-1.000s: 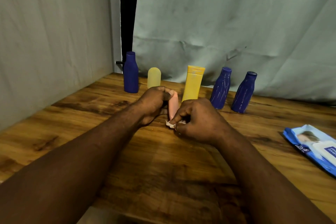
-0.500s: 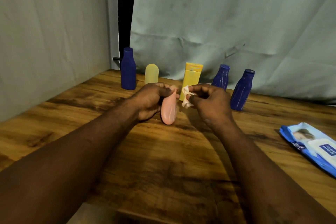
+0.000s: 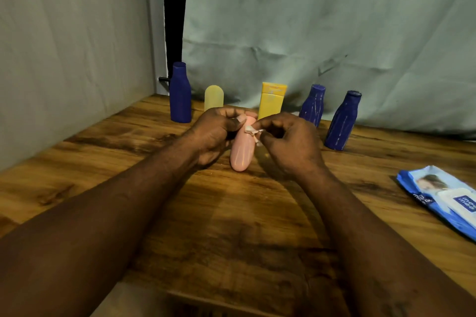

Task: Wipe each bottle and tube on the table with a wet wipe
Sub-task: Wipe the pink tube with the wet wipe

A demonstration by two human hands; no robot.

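Returning wipe (image 3: 251, 131) to pink tube (image 3: 240, 154).

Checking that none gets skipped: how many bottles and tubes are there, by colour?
Blue bottles: 3
Yellow tubes: 2
Pink tube: 1, gripped by the left hand
Total: 6

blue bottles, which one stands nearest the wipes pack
The rightmost blue bottle, at the row's end; the middle blue bottle and the leftmost blue bottle stand farther off.
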